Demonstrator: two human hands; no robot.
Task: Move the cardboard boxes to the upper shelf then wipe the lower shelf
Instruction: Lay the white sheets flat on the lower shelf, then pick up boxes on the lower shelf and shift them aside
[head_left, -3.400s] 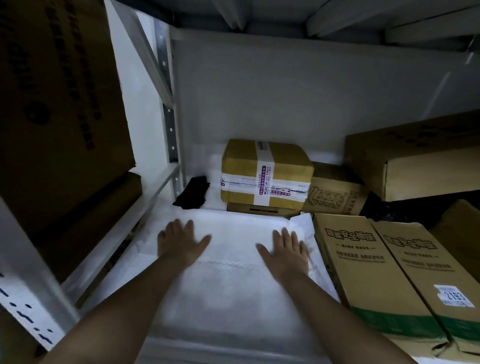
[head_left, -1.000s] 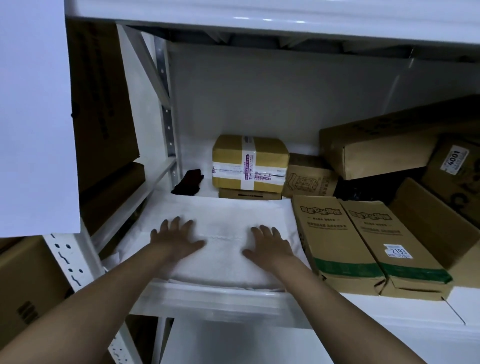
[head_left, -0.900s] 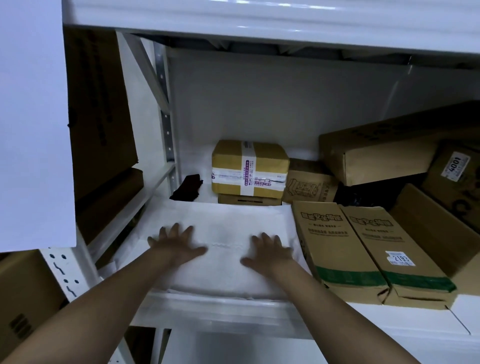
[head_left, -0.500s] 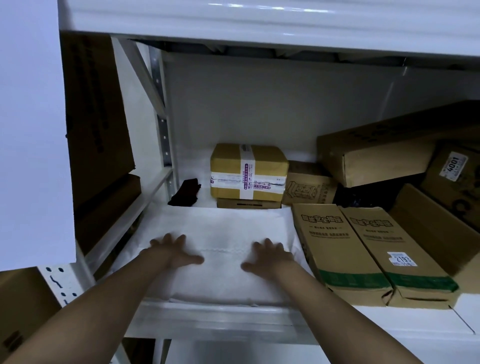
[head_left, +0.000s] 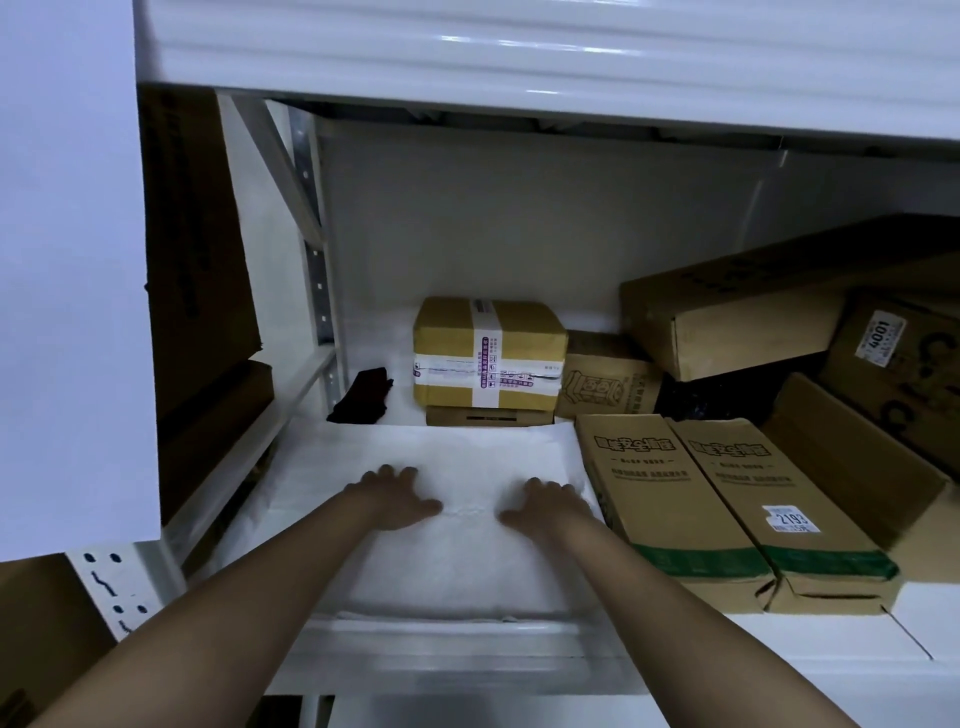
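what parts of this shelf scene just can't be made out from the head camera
- Upper shelf, head view: only its front lip shows; its top is above the frame.
- Flat box under the taped parcel: only its front edge shows.
- Black bag between the cartons: too dark to identify.
- Palms of the left hand and right hand: face down on the white cloth, so contact beneath is hidden.

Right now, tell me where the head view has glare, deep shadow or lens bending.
Head view: glare streaks on the upper shelf front edge; deep shadow behind the boxes at right and on the cartons at left; the white cloth under both hands is the brightest area; wide-angle bending curves the upright and the shelf edges; fine print on the taped box is unreadable.
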